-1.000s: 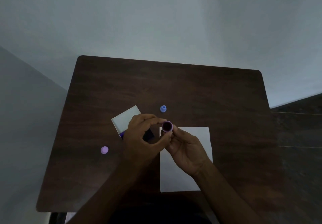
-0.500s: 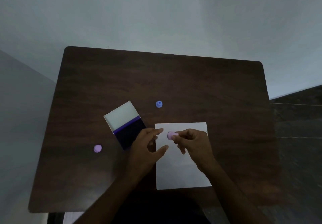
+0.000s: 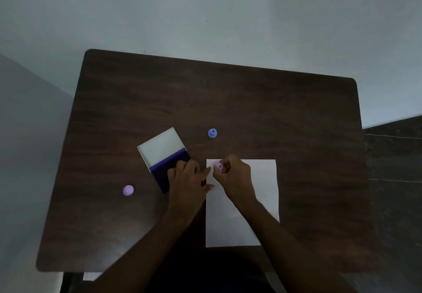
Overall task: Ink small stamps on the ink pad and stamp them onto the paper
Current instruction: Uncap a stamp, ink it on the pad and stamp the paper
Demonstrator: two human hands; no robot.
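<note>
Over paper point(image 3: 258, 178), right hand point(image 3: 235, 174) pinches stamp point(image 3: 217, 165)

A dark wooden table point(image 3: 251, 110) stands against a pale wall point(image 3: 205, 7).

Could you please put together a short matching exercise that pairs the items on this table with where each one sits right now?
Things:
1. pink stamp
2. blue stamp
3. purple stamp
4. ink pad

Places:
A. alone on the table, left of the ink pad
B. pinched in the right hand over the paper
C. partly under the left hand
D. on the table beyond the paper's far edge

Pairs: 1-B, 2-D, 3-A, 4-C
</note>
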